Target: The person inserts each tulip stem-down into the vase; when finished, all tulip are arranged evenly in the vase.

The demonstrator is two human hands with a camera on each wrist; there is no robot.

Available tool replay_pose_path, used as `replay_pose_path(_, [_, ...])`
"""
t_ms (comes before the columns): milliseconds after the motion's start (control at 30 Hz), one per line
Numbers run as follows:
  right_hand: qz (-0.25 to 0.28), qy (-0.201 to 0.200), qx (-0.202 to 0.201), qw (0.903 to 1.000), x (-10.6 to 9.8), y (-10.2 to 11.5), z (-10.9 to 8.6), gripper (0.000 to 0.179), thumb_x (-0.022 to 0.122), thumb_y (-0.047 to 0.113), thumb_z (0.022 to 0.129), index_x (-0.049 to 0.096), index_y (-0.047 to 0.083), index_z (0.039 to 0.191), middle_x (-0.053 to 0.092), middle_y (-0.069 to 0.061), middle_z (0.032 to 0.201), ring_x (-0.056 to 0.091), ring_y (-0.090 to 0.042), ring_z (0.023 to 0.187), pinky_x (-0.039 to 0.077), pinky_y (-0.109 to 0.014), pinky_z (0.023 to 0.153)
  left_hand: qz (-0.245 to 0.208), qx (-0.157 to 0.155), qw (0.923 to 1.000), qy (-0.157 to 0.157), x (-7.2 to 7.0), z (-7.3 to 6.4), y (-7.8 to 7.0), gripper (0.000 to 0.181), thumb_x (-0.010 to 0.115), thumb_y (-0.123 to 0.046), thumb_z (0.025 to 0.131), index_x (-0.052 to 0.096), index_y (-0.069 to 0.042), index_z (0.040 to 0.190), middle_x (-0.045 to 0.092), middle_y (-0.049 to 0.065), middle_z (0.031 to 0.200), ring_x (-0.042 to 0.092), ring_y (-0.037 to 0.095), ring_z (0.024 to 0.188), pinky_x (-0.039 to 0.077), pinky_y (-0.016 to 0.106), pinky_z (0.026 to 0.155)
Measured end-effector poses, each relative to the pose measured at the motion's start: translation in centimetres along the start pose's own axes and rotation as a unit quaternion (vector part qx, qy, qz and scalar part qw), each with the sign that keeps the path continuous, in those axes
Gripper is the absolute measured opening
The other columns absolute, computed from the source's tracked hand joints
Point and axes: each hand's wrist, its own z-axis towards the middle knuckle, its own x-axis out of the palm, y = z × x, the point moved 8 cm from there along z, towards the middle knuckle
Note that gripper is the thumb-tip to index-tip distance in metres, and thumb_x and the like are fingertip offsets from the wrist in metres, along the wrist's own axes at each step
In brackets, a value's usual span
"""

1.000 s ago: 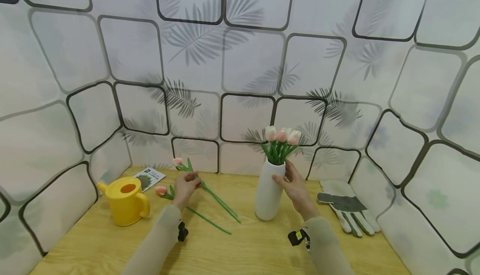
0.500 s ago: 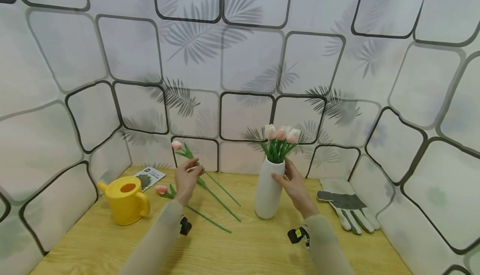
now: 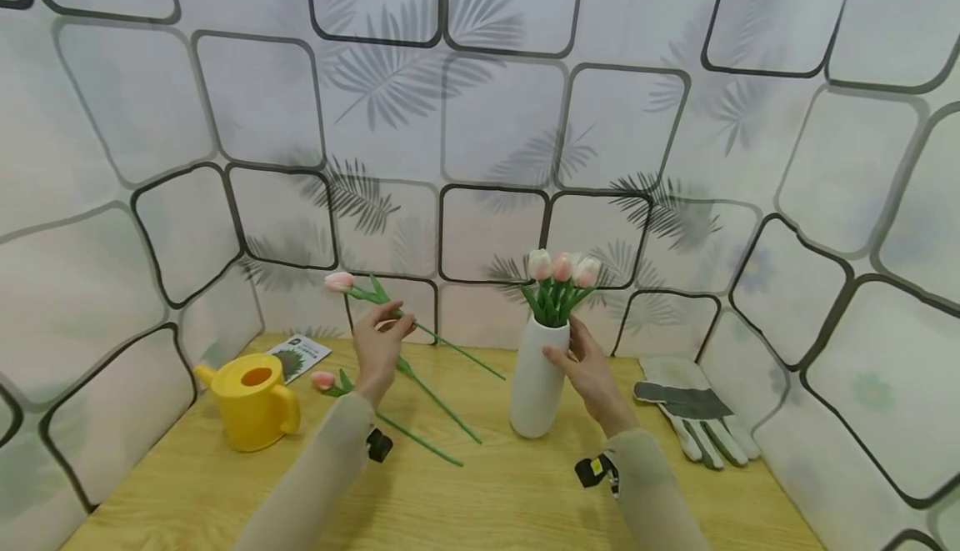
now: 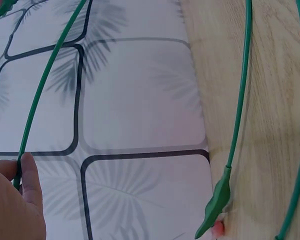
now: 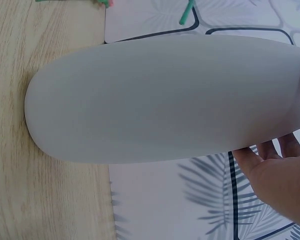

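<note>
My left hand point(image 3: 381, 347) pinches the green stem of a pink tulip point(image 3: 339, 282) between thumb and fingers, raised off the table with its bloom to the left and its stem end slanting down toward the vase. In the left wrist view the held stem point(image 4: 40, 90) runs up from my fingertips. My right hand point(image 3: 592, 372) grips the upper side of a white vase point(image 3: 536, 384), which stands on the table with several pink-and-white tulips point(image 3: 562, 272) in its mouth. Below my left hand lie a loose stem point(image 3: 442, 405) and another pink tulip point(image 3: 323, 381), partly hidden by the wrist.
A yellow watering can point(image 3: 251, 405) stands at the left, with a printed card point(image 3: 298, 355) behind it. Grey-and-white gloves point(image 3: 697, 413) lie at the right. A patterned wall covering point(image 3: 495, 234) rises behind the wooden table point(image 3: 465, 509).
My left hand has lifted one tulip off the table and moved up and slightly right, its stem turning toward the vase. My right hand keeps its hold on the vase.
</note>
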Motion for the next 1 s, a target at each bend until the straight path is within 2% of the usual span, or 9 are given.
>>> replay_pose_path(167, [-0.003, -0.006, -0.003, 1.0, -0.2, 0.0, 0.1, 0.078, 0.066, 0.027, 0.095, 0.019, 0.02, 0.157, 0.028, -0.011, 0.16, 0.028, -0.034, 0.147, 0.018, -0.057, 0.12, 0.003, 0.035, 0.9993, 0.011, 1.1, -0.2, -1.9, 0.033, 0.07, 0.006, 0.086, 0.066, 0.003, 0.118, 0.061, 0.012, 0.099, 0.068, 0.009, 0.077, 0.059, 0.027, 0.077])
replay_pose_path(400, [-0.001, 0.002, -0.005, 1.0, 0.0, -0.1, 0.1, 0.077, 0.065, 0.025, 0.096, 0.019, 0.02, 0.157, 0.029, -0.012, 0.159, 0.029, -0.034, 0.146, 0.018, -0.058, 0.12, -0.048, 0.093, 0.9943, -0.019, 1.2, 0.0, -3.8, 0.033, 0.073, 0.011, 0.081, 0.069, 0.007, 0.114, 0.067, 0.001, 0.091, 0.07, 0.009, 0.073, 0.06, 0.026, 0.073])
replay_pose_path(600, [-0.005, 0.002, -0.01, 0.9999, 0.1, -0.2, 0.2, 0.077, 0.065, 0.027, 0.096, 0.019, 0.019, 0.157, 0.03, -0.012, 0.158, 0.029, -0.035, 0.146, 0.018, -0.059, 0.119, -0.061, 0.131, 0.989, -0.029, 1.7, -0.3, -5.1, 0.033, 0.076, 0.008, 0.08, 0.07, 0.006, 0.113, 0.071, -0.006, 0.088, 0.072, 0.009, 0.074, 0.06, 0.027, 0.074])
replay_pose_path(700, [-0.008, 0.001, -0.008, 0.9999, 0.0, -0.4, 0.3, 0.077, 0.066, 0.028, 0.095, 0.02, 0.019, 0.157, 0.031, -0.012, 0.158, 0.03, -0.035, 0.145, 0.019, -0.059, 0.119, -0.072, 0.136, 0.9875, -0.035, 2.1, -0.4, -5.6, 0.034, 0.077, 0.005, 0.08, 0.07, 0.004, 0.113, 0.072, 0.0, 0.088, 0.071, 0.007, 0.072, 0.06, 0.028, 0.074])
replay_pose_path(833, [-0.009, 0.0, -0.005, 0.9999, 0.0, -0.5, 0.2, 0.078, 0.067, 0.029, 0.095, 0.021, 0.018, 0.157, 0.031, -0.012, 0.158, 0.03, -0.035, 0.145, 0.019, -0.059, 0.119, -0.077, 0.144, 0.9858, -0.04, 2.7, -0.5, -6.3, 0.033, 0.077, 0.001, 0.081, 0.07, 0.002, 0.114, 0.07, 0.023, 0.096, 0.071, 0.007, 0.073, 0.06, 0.029, 0.075])
replay_pose_path(900, [-0.009, 0.001, -0.006, 0.9999, 0.0, -0.4, 0.2, 0.079, 0.067, 0.029, 0.095, 0.02, 0.018, 0.157, 0.03, -0.012, 0.158, 0.029, -0.036, 0.145, 0.019, -0.059, 0.119, -0.079, 0.15, 0.9847, -0.042, 3.1, -0.5, -6.7, 0.033, 0.077, 0.001, 0.082, 0.07, 0.003, 0.114, 0.067, 0.03, 0.099, 0.071, 0.007, 0.073, 0.06, 0.028, 0.075])
replay_pose_path(1000, [-0.006, 0.002, -0.005, 1.0, 0.0, -0.3, 0.1, 0.079, 0.066, 0.029, 0.095, 0.019, 0.019, 0.157, 0.03, -0.012, 0.158, 0.029, -0.035, 0.145, 0.018, -0.059, 0.119, -0.087, 0.157, 0.9826, -0.049, 3.7, -0.6, -7.3, 0.032, 0.075, 0.004, 0.082, 0.069, 0.005, 0.114, 0.067, 0.031, 0.097, 0.07, 0.007, 0.073, 0.06, 0.028, 0.074])
